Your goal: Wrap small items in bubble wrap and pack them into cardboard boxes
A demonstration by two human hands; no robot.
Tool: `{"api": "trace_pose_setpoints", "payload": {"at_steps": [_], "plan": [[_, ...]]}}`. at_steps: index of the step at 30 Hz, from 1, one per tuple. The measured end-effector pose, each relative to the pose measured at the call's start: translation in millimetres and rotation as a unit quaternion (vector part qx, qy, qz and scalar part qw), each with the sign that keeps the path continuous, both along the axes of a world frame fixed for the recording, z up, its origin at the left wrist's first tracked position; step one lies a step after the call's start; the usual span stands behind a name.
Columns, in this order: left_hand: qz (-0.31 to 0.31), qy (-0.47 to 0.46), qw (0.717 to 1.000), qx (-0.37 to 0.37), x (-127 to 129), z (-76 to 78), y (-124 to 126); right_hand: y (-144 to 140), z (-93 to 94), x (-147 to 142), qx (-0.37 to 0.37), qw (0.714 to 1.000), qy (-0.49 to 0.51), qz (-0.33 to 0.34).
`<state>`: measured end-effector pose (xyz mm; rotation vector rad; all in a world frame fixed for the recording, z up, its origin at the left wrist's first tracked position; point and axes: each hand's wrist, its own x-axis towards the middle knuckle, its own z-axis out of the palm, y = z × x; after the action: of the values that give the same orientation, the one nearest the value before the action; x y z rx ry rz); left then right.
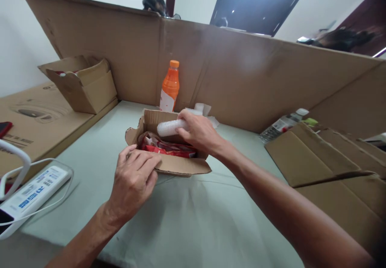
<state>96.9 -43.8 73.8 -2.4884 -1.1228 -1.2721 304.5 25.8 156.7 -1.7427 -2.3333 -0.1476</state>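
White roll (pixel 169 127) in right hand (pixel 197 130); box (pixel 181 165) beneath

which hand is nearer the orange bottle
Right. The right hand is close, front-right of the orange bottle; the left hand is farther, front-left, at the box flap.

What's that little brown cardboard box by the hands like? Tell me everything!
The little brown cardboard box sits open on a pale green table surface, its near flap folded outward and its edges uneven. A shiny red packet lies inside. The person's left hand touches the near-left edge; the right hand, holding a whitish translucent roll over the opening, hides part of its right side.
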Motion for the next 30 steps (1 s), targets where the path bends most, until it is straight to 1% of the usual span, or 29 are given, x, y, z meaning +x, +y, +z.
{"api": "trace_pose_setpoints", "payload": {"at_steps": [2,4,6,10,13,15,16,17,18,19,20,21,22,23,25,26,27,28,30], "plan": [[-0.003,0.004,1.0,-0.004,-1,-1.1,1,10,-4.2,-9,-0.047,0.994,-0.098,0.019],[-0.005,0.008,1.0,-0.004,-2,-2.1,2,15,-9.6,-16,-0.08,0.979,-0.184,0.047],[-0.006,0.008,1.0,-0.003,-2,-3.0,3,19,-15.7,-22,-0.1,0.964,-0.237,0.064],[-0.005,0.002,1.0,0.002,1,-3.2,5,30,-23.6,-36,-0.136,0.954,-0.261,0.058],[-0.006,0.002,1.0,0.002,1,-1.8,2,29,-16.3,-36,-0.139,0.957,-0.249,0.051],[0.011,-0.019,1.0,0.013,-3,-1.9,-1,16,-5.3,-22,-0.105,0.968,-0.225,0.047],[0.03,-0.042,0.998,0.023,-6,-3.0,-4,4,-0.2,-10,-0.063,0.978,-0.192,0.04],[0.054,-0.074,0.995,0.029,-11,-5.2,-5,-9,3.2,6,-0.008,0.989,-0.145,0.027],[0.08,-0.113,0.99,0.027,-17,-8.6,-6,-25,3.7,23,0.069,0.995,-0.072,0.009],[0.1,-0.156,0.983,0.011,-22,-13.5,-6,-40,0.7,41,0.142,0.99,0.012,-0.018],[0.108,-0.201,0.973,-0.023,-28,-19.7,-5,-56,-6.3,58,0.196,0.975,0.091,-0.049],[0.106,-0.245,0.961,-0.074,-32,-27.0,-2,-70,-17.3,72,0.22,0.959,0.162,-0.078],[0.097,-0.285,0.944,-0.136,-36,-35.0,1,-81,-31.7,83,0.203,0.95,0.219,-0.096],[0.083,-0.319,0.923,-0.2,-37,-42.9,6,-89,-48.3,89,0.159,0.947,0.261,-0.104],[0.052,-0.363,0.876,-0.314,-35,-56.4,15,-96,-82.5,87,0.028,0.946,0.311,-0.09],[0.038,-0.373,0.857,-0.354,-31,-60.8,19,-94,-97.0,81,-0.029,0.942,0.326,-0.073],[0.028,-0.38,0.843,-0.379,-27,-63.5,22,-91,-108.5,73,-0.068,0.937,0.339,-0.055],[0.022,-0.384,0.835,-0.394,-22,-64.4,24,-87,-116.3,65,-0.089,0.932,0.349,-0.045],[0.023,-0.386,0.83,-0.402,-9,-62.5,24,-83,-122.4,54,-0.09,0.927,0.36,-0.052]]}}
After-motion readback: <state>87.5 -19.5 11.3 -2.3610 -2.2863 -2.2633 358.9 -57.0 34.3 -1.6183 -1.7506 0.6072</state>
